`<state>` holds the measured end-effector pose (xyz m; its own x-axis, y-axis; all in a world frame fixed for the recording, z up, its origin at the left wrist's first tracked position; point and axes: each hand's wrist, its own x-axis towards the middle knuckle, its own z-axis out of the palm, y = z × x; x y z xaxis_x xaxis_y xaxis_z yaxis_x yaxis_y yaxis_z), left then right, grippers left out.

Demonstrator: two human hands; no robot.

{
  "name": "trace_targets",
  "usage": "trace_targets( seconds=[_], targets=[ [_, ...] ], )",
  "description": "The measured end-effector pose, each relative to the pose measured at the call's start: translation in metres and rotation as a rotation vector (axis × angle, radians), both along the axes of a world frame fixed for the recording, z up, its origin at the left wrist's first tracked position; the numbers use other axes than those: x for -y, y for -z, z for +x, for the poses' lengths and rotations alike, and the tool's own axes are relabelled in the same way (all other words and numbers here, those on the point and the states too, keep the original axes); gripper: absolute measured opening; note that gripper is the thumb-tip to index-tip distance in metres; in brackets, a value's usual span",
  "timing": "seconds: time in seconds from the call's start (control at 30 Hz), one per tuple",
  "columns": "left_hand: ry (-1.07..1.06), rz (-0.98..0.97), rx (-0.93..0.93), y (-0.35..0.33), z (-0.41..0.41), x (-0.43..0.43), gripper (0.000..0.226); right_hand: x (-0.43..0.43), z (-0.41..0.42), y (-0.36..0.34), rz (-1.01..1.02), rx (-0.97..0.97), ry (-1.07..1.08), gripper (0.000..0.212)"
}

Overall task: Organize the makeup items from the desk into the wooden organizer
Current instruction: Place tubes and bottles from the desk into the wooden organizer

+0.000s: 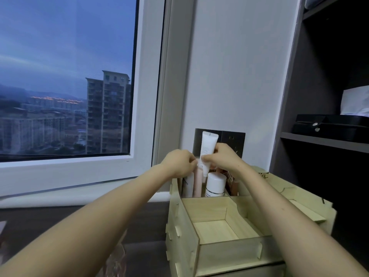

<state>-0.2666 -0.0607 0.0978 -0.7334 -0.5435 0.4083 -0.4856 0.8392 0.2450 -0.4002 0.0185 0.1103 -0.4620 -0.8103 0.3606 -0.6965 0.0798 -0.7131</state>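
Note:
The pale wooden organizer stands on the dark desk in front of me. Its back compartment holds a white bottle, a pink tube, a slim white tube and a brownish item. My right hand grips a tall white tube, upright, cap end down in the back compartment. My left hand has its fingers closed at the top of the pink tube, right beside the white tube's lower part. The front compartments hold nothing.
A window with a white sill fills the left. Behind the organizer is a dark wall socket plate. A dark shelf unit on the right holds a black box. Something translucent lies on the desk at the lower left.

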Motion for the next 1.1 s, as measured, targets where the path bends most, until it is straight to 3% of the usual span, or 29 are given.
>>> trace_targets(
  seconds=[0.27, 0.53, 0.7, 0.83, 0.97, 1.1],
  targets=[
    [0.001, -0.031, 0.02, 0.004, -0.002, -0.001, 0.038, 0.001, -0.007, -0.001, 0.058, -0.004, 0.011, 0.025],
    [-0.001, -0.007, -0.044, 0.002, 0.002, -0.005, 0.036, 0.002, 0.001, -0.006, 0.101, -0.3, 0.093, 0.034],
    [-0.015, -0.039, -0.06, -0.009, 0.016, -0.009, 0.041, -0.004, 0.007, -0.001, 0.116, -0.377, 0.126, 0.041],
    [0.013, -0.024, -0.13, -0.023, 0.043, -0.023, 0.04, -0.024, 0.027, -0.005, -0.013, -0.473, 0.202, 0.047],
    [0.042, -0.029, -0.137, -0.021, 0.084, -0.042, 0.037, -0.056, 0.073, 0.003, -0.127, -0.495, 0.09, 0.037],
    [0.009, -0.033, -0.079, -0.002, 0.14, -0.061, 0.03, -0.091, 0.133, 0.034, -0.088, -0.447, -0.131, 0.026]
  ],
)
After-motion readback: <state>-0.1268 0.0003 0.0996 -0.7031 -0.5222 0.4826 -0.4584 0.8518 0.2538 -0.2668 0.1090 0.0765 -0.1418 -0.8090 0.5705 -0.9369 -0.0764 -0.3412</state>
